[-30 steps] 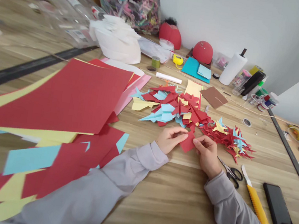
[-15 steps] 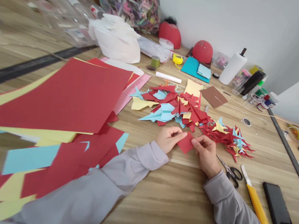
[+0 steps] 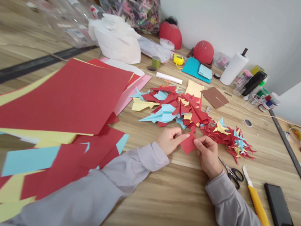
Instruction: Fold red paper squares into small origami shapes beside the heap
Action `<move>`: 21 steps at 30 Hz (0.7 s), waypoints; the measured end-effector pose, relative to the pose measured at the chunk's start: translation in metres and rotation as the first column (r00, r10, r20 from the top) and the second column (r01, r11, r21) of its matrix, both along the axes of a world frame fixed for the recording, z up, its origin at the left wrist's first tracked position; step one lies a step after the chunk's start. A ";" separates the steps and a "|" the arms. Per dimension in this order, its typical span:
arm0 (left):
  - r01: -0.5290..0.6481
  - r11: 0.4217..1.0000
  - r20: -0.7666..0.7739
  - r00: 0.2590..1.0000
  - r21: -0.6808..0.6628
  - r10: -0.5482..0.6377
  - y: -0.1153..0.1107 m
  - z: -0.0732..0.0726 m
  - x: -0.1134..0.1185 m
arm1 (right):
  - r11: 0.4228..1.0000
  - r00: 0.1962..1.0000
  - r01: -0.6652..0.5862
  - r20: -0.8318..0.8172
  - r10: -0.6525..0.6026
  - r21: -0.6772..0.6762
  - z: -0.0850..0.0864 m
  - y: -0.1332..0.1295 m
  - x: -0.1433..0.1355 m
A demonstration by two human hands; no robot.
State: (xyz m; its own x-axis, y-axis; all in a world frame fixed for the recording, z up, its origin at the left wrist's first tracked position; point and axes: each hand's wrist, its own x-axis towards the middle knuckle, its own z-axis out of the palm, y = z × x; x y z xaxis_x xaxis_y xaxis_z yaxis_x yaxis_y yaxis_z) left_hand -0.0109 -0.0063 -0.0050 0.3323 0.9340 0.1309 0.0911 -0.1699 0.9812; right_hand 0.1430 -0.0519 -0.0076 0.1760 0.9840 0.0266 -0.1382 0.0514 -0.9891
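Observation:
Between my two hands, a small red piece of paper [image 3: 188,145] is held with one corner pointing down toward me. My left hand [image 3: 171,140] pinches its left side between thumb and fingers. On the right side, the thumb and fingers of my right hand [image 3: 207,152] grip it the same way. Just beyond my fingers lies a heap of folded paper pieces [image 3: 167,112] in red, light blue and yellow, some like small planes. A second cluster of spiky folded pieces [image 3: 222,133] spreads to the right. Both hands stay just above the wooden table [image 3: 170,206].
Large red sheets [image 3: 71,93] and cut strips [image 3: 33,159] cover the left. To the right lie scissors [image 3: 233,172], a yellow-handled knife [image 3: 258,204] and a phone [image 3: 283,219]. A brown paper square [image 3: 215,97], tape measure [image 3: 178,59] and white roll [image 3: 234,69] are farther back.
The red paper between my fingers has shifted slightly, and a narrow red part now shows above my fingertips. My hands remain almost in the same place.

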 end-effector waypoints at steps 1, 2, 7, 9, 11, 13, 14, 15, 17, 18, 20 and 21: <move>-0.001 1.000 -0.003 1.000 0.002 0.001 0.000 -0.001 0.000 | 1.000 1.000 -0.001 -0.001 0.001 0.000 0.000 0.000 0.000; -0.002 1.000 -0.005 1.000 0.003 0.002 0.000 -0.002 0.000 | 1.000 1.000 -0.002 -0.001 0.002 0.000 0.000 0.000 0.000; -0.002 1.000 0.019 1.000 0.016 0.001 0.001 -0.003 0.000 | 1.000 1.000 -0.010 0.015 0.010 -0.004 -0.001 0.000 0.000; -0.003 1.000 0.040 0.999 -0.009 0.003 0.001 -0.003 0.000 | 1.000 1.000 -0.013 0.019 0.013 -0.008 -0.001 0.000 0.001; -0.007 0.998 0.069 0.998 -0.058 0.011 0.001 -0.002 0.000 | 1.000 1.000 -0.008 0.021 0.008 -0.007 -0.001 0.000 0.001; -0.004 0.995 0.099 0.995 -0.100 0.014 0.001 -0.002 0.001 | 1.000 1.000 0.004 0.018 -0.004 0.001 -0.001 0.000 0.001; 0.006 0.994 0.104 0.995 -0.105 0.005 0.000 -0.002 0.001 | 1.000 1.000 0.007 0.015 -0.007 0.005 -0.001 0.001 0.001; 0.025 0.995 0.096 0.995 -0.101 -0.015 0.000 -0.002 0.002 | 1.000 1.000 0.009 0.014 -0.009 0.007 -0.001 0.001 0.001; 0.071 0.993 0.043 0.997 -0.091 -0.068 -0.001 -0.002 0.002 | 1.000 1.000 0.014 0.018 -0.014 0.003 -0.001 0.001 0.000; 0.089 0.991 0.009 0.996 -0.097 -0.088 -0.001 -0.003 0.002 | 1.000 1.000 0.020 0.023 -0.020 0.000 -0.001 0.001 0.000; 0.106 0.986 -0.041 0.993 -0.132 -0.112 -0.001 -0.005 0.002 | 0.999 0.999 0.037 0.035 -0.037 -0.007 -0.001 0.001 0.000; 0.106 0.983 -0.049 0.992 -0.148 -0.114 -0.001 -0.006 0.002 | 0.999 0.998 0.043 0.042 -0.042 -0.010 -0.001 0.001 -0.001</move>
State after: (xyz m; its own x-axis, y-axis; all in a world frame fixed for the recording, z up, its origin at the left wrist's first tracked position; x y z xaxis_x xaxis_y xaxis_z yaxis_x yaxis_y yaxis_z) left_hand -0.0090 -0.0074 -0.0113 0.4374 0.8989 -0.0252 0.1361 -0.0385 0.9899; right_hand 0.1424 -0.0512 -0.0086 0.2165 0.9760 0.0241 -0.0946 0.0455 -0.9945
